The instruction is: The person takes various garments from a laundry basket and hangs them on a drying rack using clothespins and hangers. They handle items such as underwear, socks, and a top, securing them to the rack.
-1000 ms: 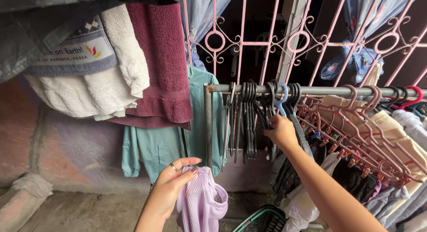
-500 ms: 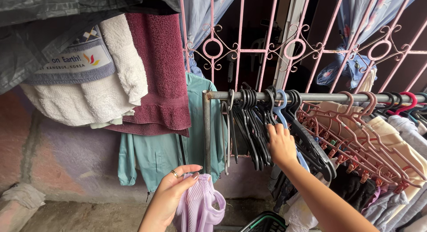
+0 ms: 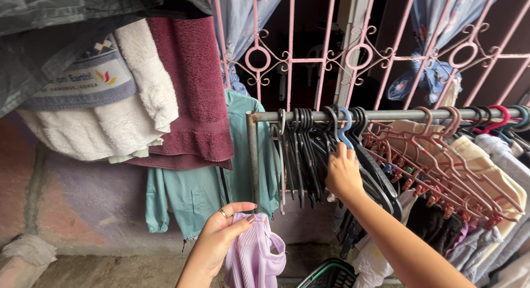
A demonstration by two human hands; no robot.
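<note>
Here I see my left hand (image 3: 221, 238) at 6 o'clock, fingers pinched shut on a ribbed lilac top (image 3: 254, 257). My right hand (image 3: 343, 175) is curled around the blue hanger (image 3: 345, 128), hooked on the metal rail (image 3: 386, 114) among black hangers (image 3: 303, 155).

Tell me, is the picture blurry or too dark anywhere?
In the head view, soft even daylight, no glare or hard shadows; the right hand on the blue hanger and the left hand pinching the lilac top look sharp. It turns dark behind the pink window grille, and the grille bars lean outward toward the picture's edges from the wide lens.
</note>
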